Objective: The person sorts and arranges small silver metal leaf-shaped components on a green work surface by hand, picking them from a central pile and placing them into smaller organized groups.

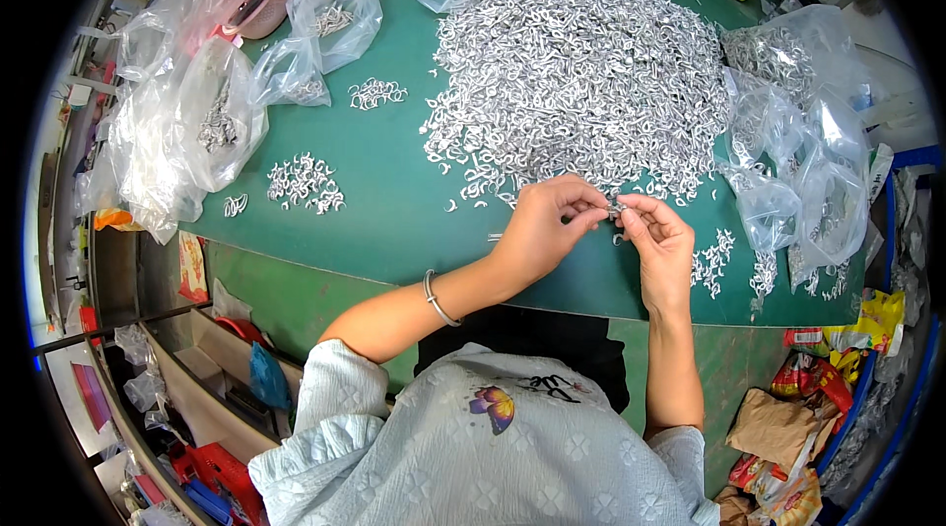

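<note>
Small silver metal piece sits pinched between my two hands, just above the near edge of the green tabletop. My left hand curls its fingertips closed on it from one side, my right hand grips it from the other. Just beyond lies the big heap of silver pieces, with clear plastic bags to my right.
</note>
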Motion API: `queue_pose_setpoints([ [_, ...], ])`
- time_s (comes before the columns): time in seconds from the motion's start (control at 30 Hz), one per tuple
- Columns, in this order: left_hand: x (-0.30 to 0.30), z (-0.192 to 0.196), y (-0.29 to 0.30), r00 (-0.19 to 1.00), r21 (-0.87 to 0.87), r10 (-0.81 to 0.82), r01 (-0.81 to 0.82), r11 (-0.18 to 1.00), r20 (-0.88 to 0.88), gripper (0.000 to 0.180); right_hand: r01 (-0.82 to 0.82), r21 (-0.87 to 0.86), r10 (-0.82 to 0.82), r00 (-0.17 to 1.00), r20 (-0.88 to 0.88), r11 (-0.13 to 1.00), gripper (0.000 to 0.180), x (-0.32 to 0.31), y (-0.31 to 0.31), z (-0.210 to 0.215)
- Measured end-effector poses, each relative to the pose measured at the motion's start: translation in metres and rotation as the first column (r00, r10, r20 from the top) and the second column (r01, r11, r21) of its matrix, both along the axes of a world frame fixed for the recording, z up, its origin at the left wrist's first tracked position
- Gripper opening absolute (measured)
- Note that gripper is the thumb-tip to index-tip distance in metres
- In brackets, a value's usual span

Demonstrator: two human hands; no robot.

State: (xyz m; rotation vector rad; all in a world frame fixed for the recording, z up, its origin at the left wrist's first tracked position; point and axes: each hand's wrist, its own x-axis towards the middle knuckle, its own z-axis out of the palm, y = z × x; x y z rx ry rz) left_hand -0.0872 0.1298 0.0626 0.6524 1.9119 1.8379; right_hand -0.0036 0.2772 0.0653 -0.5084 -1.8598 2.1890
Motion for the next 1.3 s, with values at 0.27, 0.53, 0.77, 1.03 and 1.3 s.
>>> queue_pose_setpoints([
  [0.27, -0.003, 0.013, -0.003, 0.989, -0.12, -0.067, 0.052, 0.991, -0.131, 0.008, -0.011, 0.129, 0.016, 0.999, -0.042, 0.992, 0.018, 0.001, -0.005, 0.001],
  [0.53, -0.004, -0.008, -0.002, 0.853, 0.233, -0.135, 0.017, 0.972, 0.503, 0.013, -0.019, 0.381, 0.032, 0.999, -0.03, 0.924, 0.015, 0.0, -0.003, 0.002],
  [0.77, 0.001, -0.008, -0.001, 0.91, 0.162, -0.094, 0.03, 0.986, 0.405, 0.019, 0.084, 0.254, -0.058, 0.993, -0.107, 0.964, 0.01, -0.003, -0.002, -0.005],
  [1.03, -0.004, -0.009, 0.0, 0.935, 0.026, -0.119, 0.117, 0.993, 0.334, 0.017, 0.115, 0.619, -0.053, 0.992, -0.118, 0.777, 0.004, -0.004, -0.008, 0.007],
  [1.3, -0.005, -0.007, 0.004, 0.997, -0.013, 0.057, -0.056, 0.998, 0.048, 0.016, 0.134, 0.946, 0.004, 0.99, -0.142, 0.297, 0.006, -0.007, -0.006, 0.014],
])
